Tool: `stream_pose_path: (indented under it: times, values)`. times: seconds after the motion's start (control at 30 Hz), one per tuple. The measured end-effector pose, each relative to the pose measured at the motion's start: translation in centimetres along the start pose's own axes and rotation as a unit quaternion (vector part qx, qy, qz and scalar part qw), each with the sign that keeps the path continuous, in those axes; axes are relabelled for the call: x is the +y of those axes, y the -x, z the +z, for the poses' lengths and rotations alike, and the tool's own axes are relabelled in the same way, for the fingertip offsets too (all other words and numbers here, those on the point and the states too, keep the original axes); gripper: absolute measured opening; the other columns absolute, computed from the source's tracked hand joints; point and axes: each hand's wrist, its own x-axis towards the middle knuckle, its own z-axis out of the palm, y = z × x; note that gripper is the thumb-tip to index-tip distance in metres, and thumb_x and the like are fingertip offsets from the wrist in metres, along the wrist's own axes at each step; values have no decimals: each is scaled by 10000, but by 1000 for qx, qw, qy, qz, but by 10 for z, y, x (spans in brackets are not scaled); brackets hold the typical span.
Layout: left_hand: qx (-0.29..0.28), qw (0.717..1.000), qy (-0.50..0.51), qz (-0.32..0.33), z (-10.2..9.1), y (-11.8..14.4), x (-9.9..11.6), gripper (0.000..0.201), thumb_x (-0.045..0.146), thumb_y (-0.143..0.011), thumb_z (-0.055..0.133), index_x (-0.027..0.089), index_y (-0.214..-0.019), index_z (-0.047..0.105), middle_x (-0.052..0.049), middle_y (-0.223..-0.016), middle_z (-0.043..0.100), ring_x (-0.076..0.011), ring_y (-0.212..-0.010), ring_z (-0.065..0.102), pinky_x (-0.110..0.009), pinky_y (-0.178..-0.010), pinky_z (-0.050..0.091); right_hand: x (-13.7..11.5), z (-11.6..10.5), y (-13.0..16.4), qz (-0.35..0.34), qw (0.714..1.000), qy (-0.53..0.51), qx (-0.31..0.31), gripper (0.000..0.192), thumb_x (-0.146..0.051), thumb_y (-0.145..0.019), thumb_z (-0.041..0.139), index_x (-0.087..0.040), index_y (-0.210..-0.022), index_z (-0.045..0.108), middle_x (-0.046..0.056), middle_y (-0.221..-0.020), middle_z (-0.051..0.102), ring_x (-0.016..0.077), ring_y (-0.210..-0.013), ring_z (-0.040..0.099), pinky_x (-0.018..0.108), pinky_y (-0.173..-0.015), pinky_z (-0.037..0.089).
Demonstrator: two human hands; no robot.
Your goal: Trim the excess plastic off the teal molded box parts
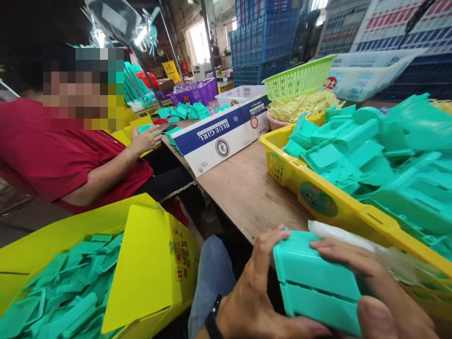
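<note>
Teal plastic box [314, 280], gripped between left hand [257, 301] and right hand [381, 292], above table edge [247, 197]

A black band [212, 320] is being worn on the wrist of the left hand [254, 301], well back from the fingers [264, 249]. No sleeve is being shown at either wrist. Grey-blue trousers [212, 278] are being worn beneath, left of the fingers.

Your right hand [381, 292] runs off the picture's edge at five o'clock, so its wrist is unseen, and it covers the right end of the teal case [314, 282]. At three o'clock the yellow basket [339, 207] is cut off, and you cannot make out the print on the clear bag [399, 263] behind your fingers.
</note>
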Motion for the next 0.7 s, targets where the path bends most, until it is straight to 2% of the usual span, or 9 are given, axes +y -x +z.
stream_pose_path:
  times: [0.13, 0.23, 0.27, 0.33, 0.43, 0.5, 0.53, 0.63, 0.7]
  values:
    - [-14, 1000, 9, -5, -11, -6, 7, 1068, 499, -776, 949, 298, -1631, 341, -130, -1604, 533, -311, -1479, 568, -438, -1290, 477, -1, 0, 3, -23, 999, 35, -30, 400, -413, -1092, 420, -228, -1351, 663, 127, -1308, 748, 330, -1174, 742, 424, -922, 669]
    - [-32, 999, 25, -30, -9, -4, 7, 1048, 473, -795, 939, 316, -1639, 338, -118, -1613, 523, -316, -1497, 549, -448, -1298, 466, 1, 3, 8, -21, 999, 19, -25, 386, -372, -1099, 389, -222, -1338, 653, 115, -1314, 732, 291, -1206, 716, 384, -974, 643]
    - [-18, 998, 42, -49, -6, -1, 7, 1055, 497, -807, 924, 335, -1649, 310, -111, -1633, 497, -319, -1511, 533, -461, -1308, 452, 1, 4, 8, -14, 1000, 9, -15, 377, -358, -1101, 381, -225, -1325, 654, 104, -1315, 727, 272, -1226, 700, 361, -994, 627]
    - [58, 991, 81, -88, 5, 4, 5, 1037, 552, -799, 916, 377, -1626, 315, -85, -1632, 478, -310, -1518, 520, -463, -1317, 436, 0, 10, 6, 9, 1000, -4, 18, 353, -327, -1098, 379, -240, -1293, 660, 82, -1297, 723, 241, -1239, 678, 328, -1010, 597]
    - [154, 973, 123, -120, 21, 7, 6, 718, 533, -794, 922, 316, -1380, 571, -43, -1366, 635, -228, -1297, 661, -320, -1168, 550, -3, 20, 2, 61, 995, -21, 82, 318, -305, -1082, 398, -261, -1231, 677, 60, -1237, 727, 225, -1196, 675, 321, -995, 570]
    - [177, 966, 144, -119, 26, 5, 8, 515, 452, -815, 908, 265, -1227, 662, -22, -1176, 684, -168, -1117, 710, -224, -1026, 594, -5, 26, 2, 84, 990, -35, 106, 310, -307, -1078, 404, -266, -1196, 687, 50, -1201, 732, 221, -1166, 680, 322, -972, 561]
    - [181, 964, 155, -116, 26, 4, 10, 495, 413, -820, 906, 258, -1233, 681, -27, -1179, 700, -166, -1119, 720, -210, -1018, 600, -5, 28, 3, 91, 989, -37, 111, 307, -317, -1077, 407, -266, -1183, 691, 42, -1187, 736, 216, -1146, 685, 317, -959, 559]
    - [179, 964, 161, -118, 23, 2, 12, 584, 308, -806, 935, 294, -1344, 709, -46, -1310, 750, -196, -1198, 750, -207, -1024, 628, -5, 31, 7, 106, 987, -20, 116, 315, -346, -1082, 409, -265, -1181, 697, 23, -1185, 745, 202, -1105, 695, 305, -929, 560]
    - [167, 967, 141, -129, 23, 4, 11, 584, 279, -812, 935, 321, -1359, 736, -44, -1303, 794, -196, -1156, 782, -185, -969, 649, -3, 32, 8, 116, 987, -6, 109, 316, -351, -1084, 416, -258, -1195, 697, 25, -1191, 747, 202, -1097, 697, 308, -931, 564]
